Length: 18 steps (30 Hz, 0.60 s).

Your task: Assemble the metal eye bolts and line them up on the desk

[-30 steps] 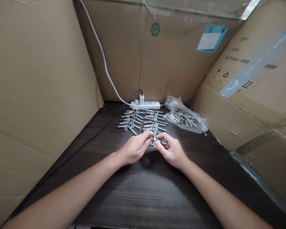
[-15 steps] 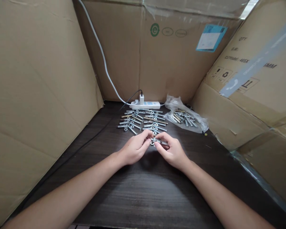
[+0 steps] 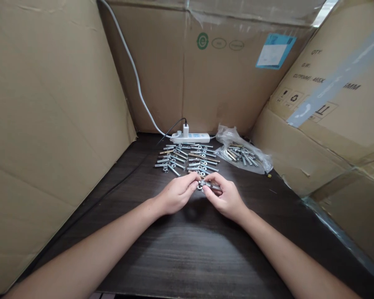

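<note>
- The left hand (image 3: 177, 194) was curled, its thumb and fingertips drawn close together at the left end of a metal bolt (image 3: 214, 187); whether it gripped that end or only touched it could not be told.
- The right hand (image 3: 223, 194) was closed around the bolt's shaft, thumb on the near side and fingers on the far side.
- The bolt lay roughly sideways between the two hands, over the dark bench (image 3: 187, 253), with a nut (image 3: 202, 182) showing in the gap between the fingertips.
- A washer (image 3: 200, 188) showed just below the nut, partly hidden.
- Beyond the hands, loose bolts (image 3: 173, 169) lay in two columns with small rings among them, most silver and a few brass-coloured.
- To the right of these, a clear plastic bag (image 3: 263, 166) held more bolts (image 3: 243, 157).
- Behind the columns sat a white power strip (image 3: 202, 137) with a plug (image 3: 185, 131) in it.
- Cardboard (image 3: 162, 83) stood around the bench on three sides.
</note>
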### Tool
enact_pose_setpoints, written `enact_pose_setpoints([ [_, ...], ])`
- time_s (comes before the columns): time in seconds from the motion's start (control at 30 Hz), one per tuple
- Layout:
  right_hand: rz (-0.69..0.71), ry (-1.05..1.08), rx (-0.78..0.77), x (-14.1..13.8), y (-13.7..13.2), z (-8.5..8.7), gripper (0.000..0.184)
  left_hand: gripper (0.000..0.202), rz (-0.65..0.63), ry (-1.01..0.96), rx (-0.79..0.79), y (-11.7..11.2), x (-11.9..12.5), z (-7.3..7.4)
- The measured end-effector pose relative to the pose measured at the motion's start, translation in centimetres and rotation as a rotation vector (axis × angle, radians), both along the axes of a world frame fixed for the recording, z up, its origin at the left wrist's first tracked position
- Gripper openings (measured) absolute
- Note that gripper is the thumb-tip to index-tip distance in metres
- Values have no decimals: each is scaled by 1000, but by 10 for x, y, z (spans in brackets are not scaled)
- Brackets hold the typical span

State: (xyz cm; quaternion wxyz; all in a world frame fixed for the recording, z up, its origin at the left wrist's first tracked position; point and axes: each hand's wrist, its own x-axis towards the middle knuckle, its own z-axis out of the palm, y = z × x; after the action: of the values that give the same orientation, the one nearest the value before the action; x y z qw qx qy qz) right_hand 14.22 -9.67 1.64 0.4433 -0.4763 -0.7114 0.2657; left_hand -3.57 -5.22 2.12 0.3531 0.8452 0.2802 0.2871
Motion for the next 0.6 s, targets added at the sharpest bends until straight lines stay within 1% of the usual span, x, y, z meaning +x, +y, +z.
enact_pose_setpoints([
  [0.13,2,0,4,2,1,-2,11,24,-17,7,3,0,0,-1],
  [0.27,-2,7,-5,2,2,-3,11,20,9,-75,19,0,0,-2],
  [0.4,-1,3,-10,1,1,-3,12,21,-15,-137,34,2,1,-4],
  [0.6,0,-21,6,2,0,-2,11,20,-25,-131,-15,3,1,-4],
])
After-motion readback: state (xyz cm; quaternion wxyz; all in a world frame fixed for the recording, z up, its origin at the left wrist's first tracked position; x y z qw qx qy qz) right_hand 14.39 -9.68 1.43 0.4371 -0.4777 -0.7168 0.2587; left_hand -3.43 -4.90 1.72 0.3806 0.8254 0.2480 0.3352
